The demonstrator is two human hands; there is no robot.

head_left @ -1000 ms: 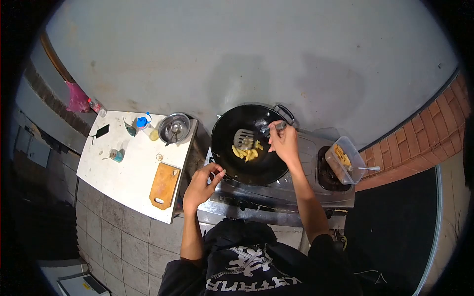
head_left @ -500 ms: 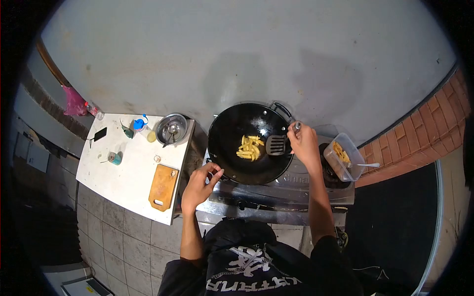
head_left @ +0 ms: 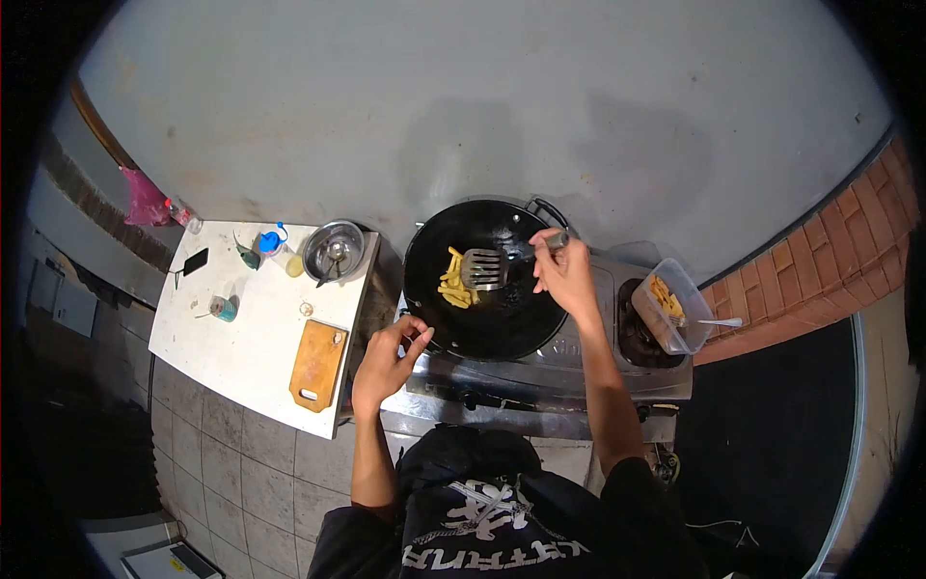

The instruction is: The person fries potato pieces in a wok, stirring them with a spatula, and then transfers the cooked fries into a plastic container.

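A black wok (head_left: pixel 482 333) sits on the stove with yellow potato strips (head_left: pixel 453 282) in its left half. My right hand (head_left: pixel 567 275) is closed round the grip of a slotted spatula (head_left: pixel 485 269), whose blade is at the right edge of the strips. At the wok's near-left rim, my left hand (head_left: pixel 389 359) has its fingers curled round the side handle, which they mostly hide.
Right of the wok, a clear plastic tub (head_left: pixel 687 289) of fried strips with a utensil stands over the other burner (head_left: pixel 644 333). The white table (head_left: pixel 241 357) at left holds a steel bowl (head_left: pixel 335 253), a cutting board (head_left: pixel 318 367), a blue-capped bottle (head_left: pixel 274 244) and a phone (head_left: pixel 196 261).
My right hand has moved left with the spatula. The potato strips have shifted left and bunched together in the wok. My left hand stays at the rim.
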